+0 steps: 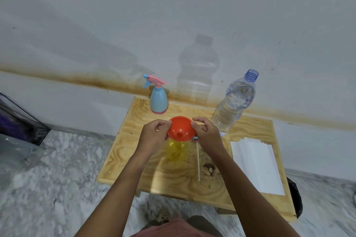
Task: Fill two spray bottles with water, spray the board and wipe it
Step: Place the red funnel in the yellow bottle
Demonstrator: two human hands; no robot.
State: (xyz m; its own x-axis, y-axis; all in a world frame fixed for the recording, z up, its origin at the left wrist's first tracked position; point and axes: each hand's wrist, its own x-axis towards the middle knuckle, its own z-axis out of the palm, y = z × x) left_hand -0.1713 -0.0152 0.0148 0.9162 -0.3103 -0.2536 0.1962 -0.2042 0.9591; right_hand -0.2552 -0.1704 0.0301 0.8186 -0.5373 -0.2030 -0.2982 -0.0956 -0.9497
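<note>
An orange funnel (180, 128) sits in the neck of a yellow translucent spray bottle (176, 151) at the middle of the wooden board (123, 152). My left hand (154, 134) pinches the funnel's left rim and my right hand (207, 134) pinches its right rim. Beside my right hand lies the bottle's spray head, mostly hidden, with its white dip tube (198, 163) stretched toward me. A blue spray bottle with a pink trigger (158, 95) stands closed at the board's far edge. An uncapped clear water bottle (234, 102), nearly full, stands at the far right.
A folded white paper towel (257, 165) lies on the board's right side. A dark stain (209, 168) marks the wood near the tube's end. A stained wall rises right behind the board. A dark glass-fronted object (17, 119) is at the left on the marble floor.
</note>
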